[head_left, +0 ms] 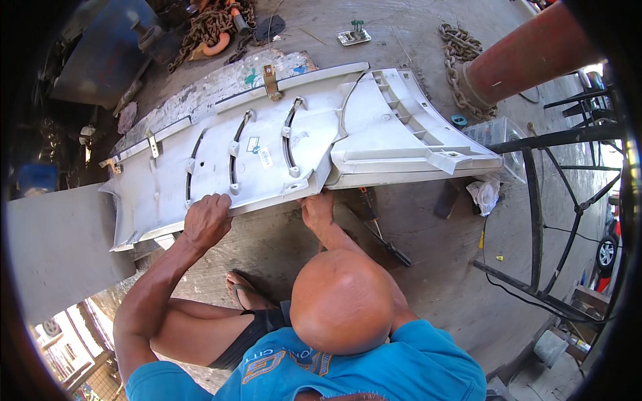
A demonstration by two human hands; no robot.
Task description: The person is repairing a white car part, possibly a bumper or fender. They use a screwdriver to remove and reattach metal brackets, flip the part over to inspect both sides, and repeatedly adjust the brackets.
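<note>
Apparently to steady the white panel (317, 144) in front of the paint-spotted board (200, 92), gripping its edge farther from that board with the left hand (206, 220), reaching beneath with the right hand (317, 210), grip indiscernible.

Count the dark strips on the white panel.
3 on the panel: left strip, its lower end near the left hand; middle strip; right strip. The panel's underside is hidden, so any there can't be counted.

lower frame: bright-blue T-shirt (428, 364), short sleeves (164, 382), orange-edged chest print (264, 366) | lower left of centre: black shorts (249, 336), dark thong sandal (245, 288)
</note>
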